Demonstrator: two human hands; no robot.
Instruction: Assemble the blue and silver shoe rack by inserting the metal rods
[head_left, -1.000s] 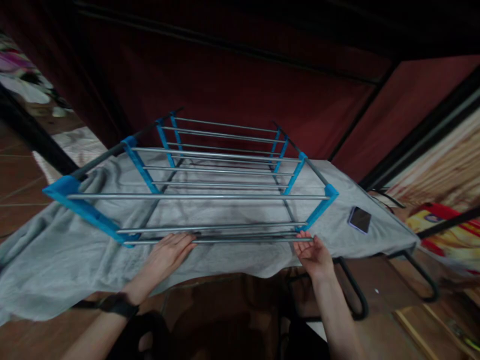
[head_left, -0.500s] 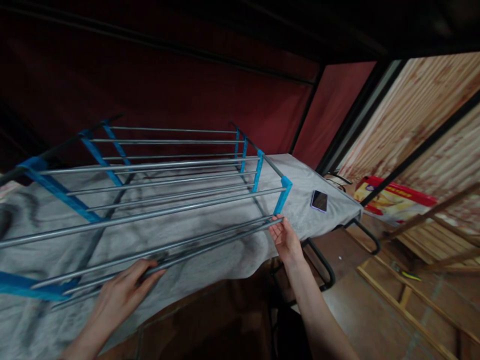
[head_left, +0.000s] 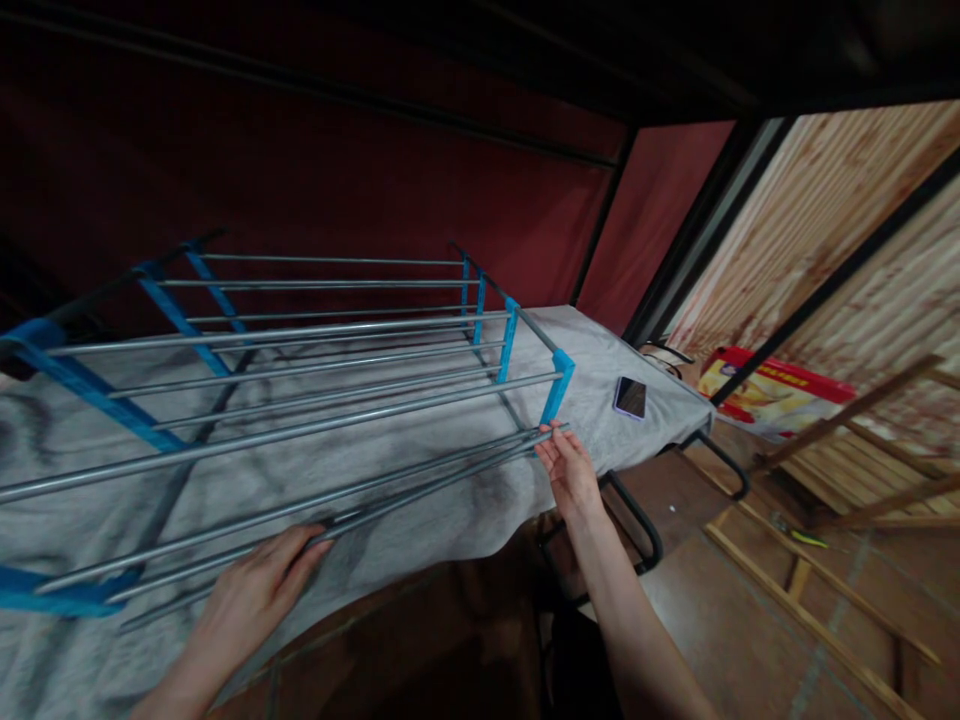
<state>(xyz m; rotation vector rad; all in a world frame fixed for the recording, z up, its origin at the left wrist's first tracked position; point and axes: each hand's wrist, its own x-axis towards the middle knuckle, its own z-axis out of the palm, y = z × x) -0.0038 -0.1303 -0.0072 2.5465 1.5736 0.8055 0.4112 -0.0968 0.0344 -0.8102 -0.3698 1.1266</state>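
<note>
A rack of grey metal rods and blue plastic brackets [head_left: 556, 388] stands on a cloth-covered surface. My left hand [head_left: 259, 590] is wrapped around a loose metal rod [head_left: 439, 486] at the rack's near side, left of the rod's middle. Its far left end sticks out past my wrist, low over the cloth. At the right, the fingers of my right hand [head_left: 571, 475] pinch the same rod close to its other end, just below the front right blue bracket. Another lower rod of the rack runs alongside it, reaching a blue bracket [head_left: 67, 595] at the lower left.
A phone [head_left: 630, 397] lies on the grey cloth [head_left: 600, 345] to the right. Beyond are a red and yellow box [head_left: 780, 395], a wooden frame [head_left: 795, 580] on the tiled floor, and a yellow-handled tool [head_left: 808, 538]. Black metal tubing [head_left: 641, 520] juts out below the cloth's edge.
The held rod's left end has swung slightly away from the neighbouring rod, toward me. Both hands keep their hold. The view has shifted a little to the right.
</note>
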